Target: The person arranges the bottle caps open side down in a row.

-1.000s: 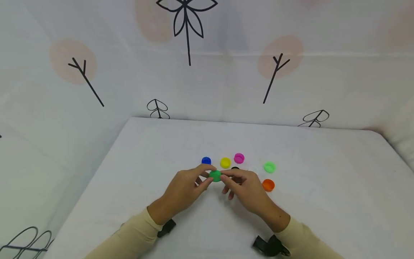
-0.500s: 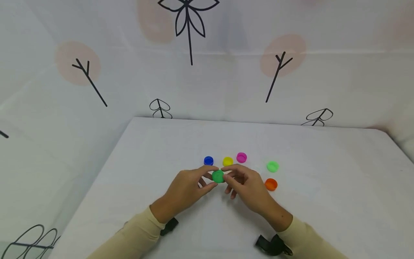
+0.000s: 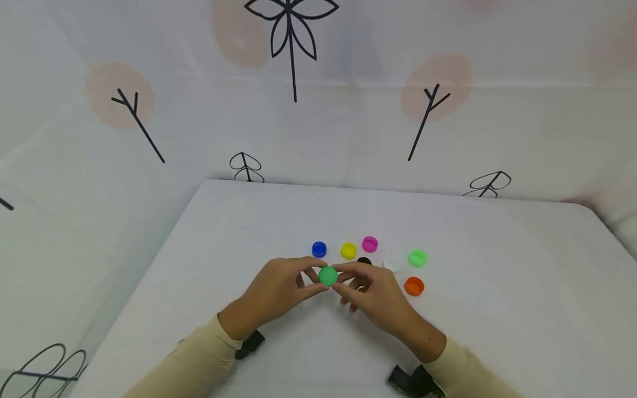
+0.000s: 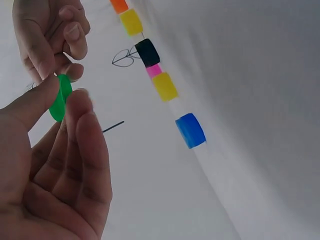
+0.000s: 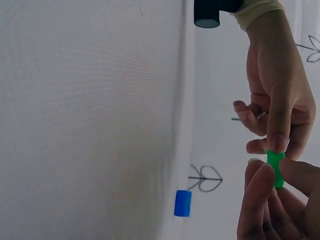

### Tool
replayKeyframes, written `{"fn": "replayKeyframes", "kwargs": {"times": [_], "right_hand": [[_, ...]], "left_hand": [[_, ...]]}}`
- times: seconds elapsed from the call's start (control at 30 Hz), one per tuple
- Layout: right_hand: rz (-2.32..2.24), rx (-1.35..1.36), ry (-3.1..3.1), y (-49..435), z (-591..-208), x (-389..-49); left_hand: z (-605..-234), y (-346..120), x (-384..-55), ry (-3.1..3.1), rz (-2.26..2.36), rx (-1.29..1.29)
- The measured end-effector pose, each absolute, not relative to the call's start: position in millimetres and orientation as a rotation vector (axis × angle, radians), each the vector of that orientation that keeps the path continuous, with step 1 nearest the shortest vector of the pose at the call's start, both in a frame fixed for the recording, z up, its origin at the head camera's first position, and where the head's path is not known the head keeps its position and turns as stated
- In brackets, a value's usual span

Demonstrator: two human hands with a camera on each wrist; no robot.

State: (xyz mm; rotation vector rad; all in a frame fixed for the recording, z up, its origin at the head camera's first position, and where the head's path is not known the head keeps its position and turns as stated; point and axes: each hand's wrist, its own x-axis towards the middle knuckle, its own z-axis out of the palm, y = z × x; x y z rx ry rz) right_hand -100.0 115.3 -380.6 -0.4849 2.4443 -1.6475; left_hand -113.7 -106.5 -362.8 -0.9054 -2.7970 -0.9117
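Currently the green cap [image 3: 328, 276] sits between the left hand [image 3: 275, 287] and right hand [image 3: 376, 293], each pinching it from one side.

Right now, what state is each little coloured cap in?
Green cap: pinched by the left hand and right hand
Blue cap: on the table, open side up
Pink cap: open side up
Orange cap: open side up
Yellow cap: lying flat
Light-green cap: lying flat
Black cap: partly hidden
White cap: too faint to tell
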Motion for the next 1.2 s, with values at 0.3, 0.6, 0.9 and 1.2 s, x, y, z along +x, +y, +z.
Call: {"fn": "replayKeyframes", "kwargs": {"times": [0.3, 0.6, 0.9, 1.2], "right_hand": [[-1.502, -0.543, 2.425, 90.2, -385.4, -98.8], [-1.412, -0.576, 2.295, 70.8, -390.3, -107.1], [-1.365, -0.539, 2.246, 60.8, -397.7, -112.8], [-1.278, -0.508, 2.256, 57.4, -396.5, -114.8]], "left_hand": [[-360.5, -129.5, -106.3, -2.962, -0.857, -0.876], [-369.1, -149.7, -108.4, -3.089, -0.918, -0.927], [-379.1, -157.2, -114.1, -3.107, -0.836, -1.006], [-386.7, -157.8, -115.5, -3.125, -0.702, -1.01]]}}
